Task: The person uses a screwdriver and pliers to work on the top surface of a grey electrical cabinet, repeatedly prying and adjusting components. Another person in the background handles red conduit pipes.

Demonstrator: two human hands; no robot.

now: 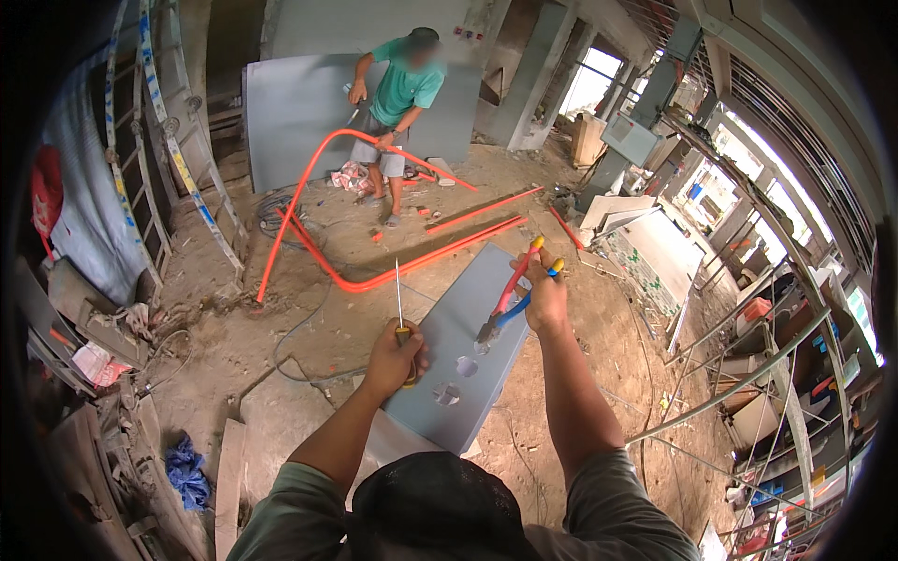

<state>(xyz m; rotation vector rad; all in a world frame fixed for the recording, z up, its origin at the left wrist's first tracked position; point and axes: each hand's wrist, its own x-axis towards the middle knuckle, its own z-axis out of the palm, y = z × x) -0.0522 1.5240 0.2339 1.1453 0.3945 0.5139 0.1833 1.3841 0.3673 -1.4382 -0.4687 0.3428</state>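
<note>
My left hand [393,360] is closed on a screwdriver with a yellow and dark handle [403,335], its long thin shaft pointing up, over the left edge of a grey sheet panel [421,407]. My right hand [544,294] grips a large cutting tool [521,276] with red and blue handles and yellow ends. The tool's dark jaws rest at a hole near the middle of the panel. Two more rough cut-out holes [447,393] show lower on the panel.
Ahead, a person in a teal shirt [412,89] holds bent orange conduit [327,140] before a large grey board [290,112]. More orange lengths and grey cable lie on the dirt floor. Ladders [168,140] stand left; metal scaffolding [786,355] and debris line the right.
</note>
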